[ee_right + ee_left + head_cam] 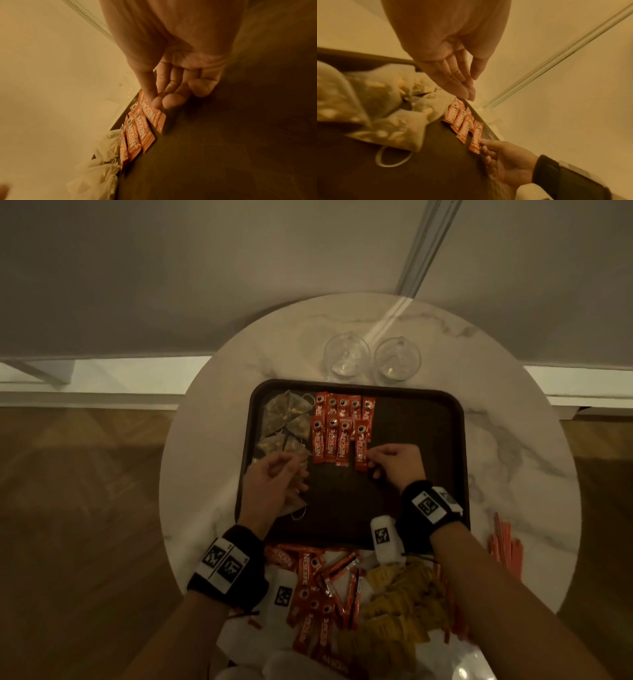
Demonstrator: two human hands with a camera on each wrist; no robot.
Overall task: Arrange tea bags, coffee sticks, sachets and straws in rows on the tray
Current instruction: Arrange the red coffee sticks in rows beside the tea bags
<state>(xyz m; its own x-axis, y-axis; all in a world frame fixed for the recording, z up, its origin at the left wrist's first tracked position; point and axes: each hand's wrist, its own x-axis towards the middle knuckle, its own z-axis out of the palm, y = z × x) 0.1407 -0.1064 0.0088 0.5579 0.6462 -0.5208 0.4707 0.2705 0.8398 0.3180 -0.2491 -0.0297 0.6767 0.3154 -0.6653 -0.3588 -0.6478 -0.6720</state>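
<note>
Coffee stick (361,447) at the right end of the near row on the tray (416,412), about tray centre; right hand (397,463) pinches its near end between thumb and fingertips, stick flat on the tray; left hand (270,484) at 8 o'clock, fingers loosely curled over the tea bags (286,422), grip on any bag not certain

Judged best: slide the stick toward 9 o'clock until just beside its neighbour, near ends level, no overlap; release by lifting straight up

Count on tray: five sticks in far row, four in near row; tea bags roughly six, hand hides some; loose sticks, yellow sachets (394,604) and straws (505,546) on the bench (513,460) at 6 and 4 o'clock, uncountable
</note>
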